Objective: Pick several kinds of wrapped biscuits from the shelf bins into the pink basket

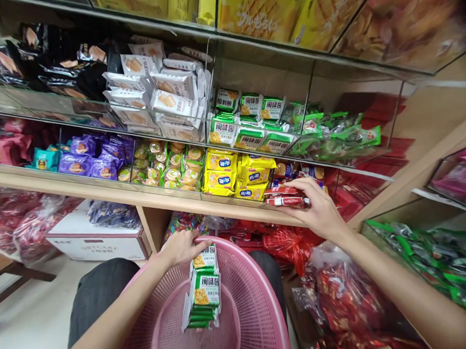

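Observation:
My left hand [182, 247] is closed over the far rim of a pink plastic basket [268, 277], which sits between my knees. Inside it lies a small stack of green-and-white snack packets [206, 292]. At the front of the lower shelf, my right hand [317, 207] grips a few red snack packets [285, 197] between thumb and fingers. Just left of them are yellow snack packets [252, 176]. Behind my right hand, blue-and-red packets [288, 170] are partly hidden.
Glass dividers split the shelves. Above are white wafer packets [173, 94], black packets [60, 64] and green-and-white packets [249, 126]. Purple packets [93, 156] lie lower left. A white carton [98, 240] stands on the floor; bagged red sweets [343, 294] lie at right.

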### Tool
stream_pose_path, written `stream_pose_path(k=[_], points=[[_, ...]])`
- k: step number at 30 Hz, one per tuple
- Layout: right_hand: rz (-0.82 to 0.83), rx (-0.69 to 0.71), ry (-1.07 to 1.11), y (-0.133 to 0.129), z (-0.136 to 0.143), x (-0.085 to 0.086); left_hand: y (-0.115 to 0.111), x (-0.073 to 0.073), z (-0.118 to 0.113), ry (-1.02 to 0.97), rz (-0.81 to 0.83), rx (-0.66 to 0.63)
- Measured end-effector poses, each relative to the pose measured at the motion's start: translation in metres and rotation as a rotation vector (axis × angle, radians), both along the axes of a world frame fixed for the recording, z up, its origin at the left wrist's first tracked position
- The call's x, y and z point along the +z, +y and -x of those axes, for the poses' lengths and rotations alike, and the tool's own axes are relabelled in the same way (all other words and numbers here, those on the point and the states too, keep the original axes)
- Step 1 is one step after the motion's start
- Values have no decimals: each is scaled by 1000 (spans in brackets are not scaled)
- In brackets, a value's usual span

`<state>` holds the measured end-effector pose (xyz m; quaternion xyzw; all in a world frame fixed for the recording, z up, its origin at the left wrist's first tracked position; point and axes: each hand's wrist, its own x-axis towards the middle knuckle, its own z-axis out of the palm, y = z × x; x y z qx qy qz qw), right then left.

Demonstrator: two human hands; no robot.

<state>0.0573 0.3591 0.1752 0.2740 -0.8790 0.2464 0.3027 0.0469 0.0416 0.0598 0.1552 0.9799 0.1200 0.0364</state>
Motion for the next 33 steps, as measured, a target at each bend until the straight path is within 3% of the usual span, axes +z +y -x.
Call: stream_pose_path(k=[4, 8, 10, 12, 15, 19, 23, 27, 33], points=[[460, 84, -640, -47, -44, -20, -1, -3, 1, 1, 6, -22], [654, 241, -1188, -78, -87, -46, -3, -7, 1, 3, 5, -26], [821, 160, -1391, -88, -106, -62, -4, -8, 0, 9, 6, -16], [1028, -4, -1574, -96, -123, -81, -4, -8, -1, 12, 11, -10], [1219, -183, -1683, -108, -141, -112, -5, -7, -3, 14, 14, -13], [1200, -354, -1668, -120, -145, -146, -5, -6, -4, 16, 13, -21], [1054, -400, -1640, -127, -134, -169, -4, -4, -5, 14, -1, -19], [943, -449, -1609, -130, -122, -172, -4, 0, -5, -12, -1, -12], [964, -442, -1596, -138, -113, -172, -5, 1, -4, -18, 28, -24]])
